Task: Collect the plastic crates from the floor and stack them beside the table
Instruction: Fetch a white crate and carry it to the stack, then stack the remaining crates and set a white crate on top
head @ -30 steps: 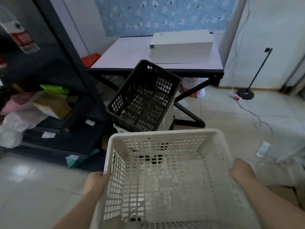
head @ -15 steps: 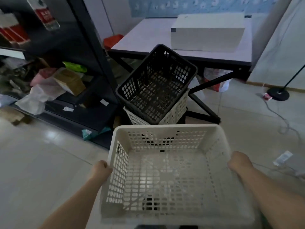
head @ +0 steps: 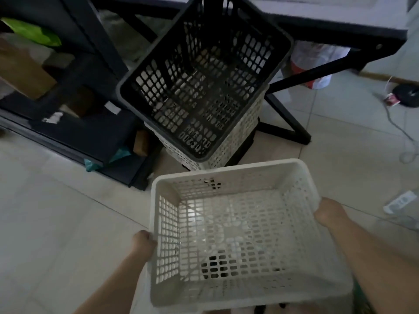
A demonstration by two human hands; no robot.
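I hold an empty white plastic crate (head: 235, 175) in front of me, above the floor. My left hand (head: 141, 243) grips its left rim and my right hand (head: 328, 214) grips its right rim. Just beyond it stands a stack of crates: a black crate (head: 145, 71) sits tilted on top, nested in a white crate (head: 240, 134), with a dark one under that. The stack stands on the floor beside the black-framed table (head: 340, 26).
A dark shelf unit (head: 90, 132) with boxes and bags stands at the left. A lamp base (head: 405, 94) and a loose cable (head: 405, 137) lie on the tiled floor at the right, with a white power strip (head: 400, 201) near my right hand.
I have stepped closer to the stack and my view has tipped downward. The stack now looms larger and the white crate in my hands sits lower in view.
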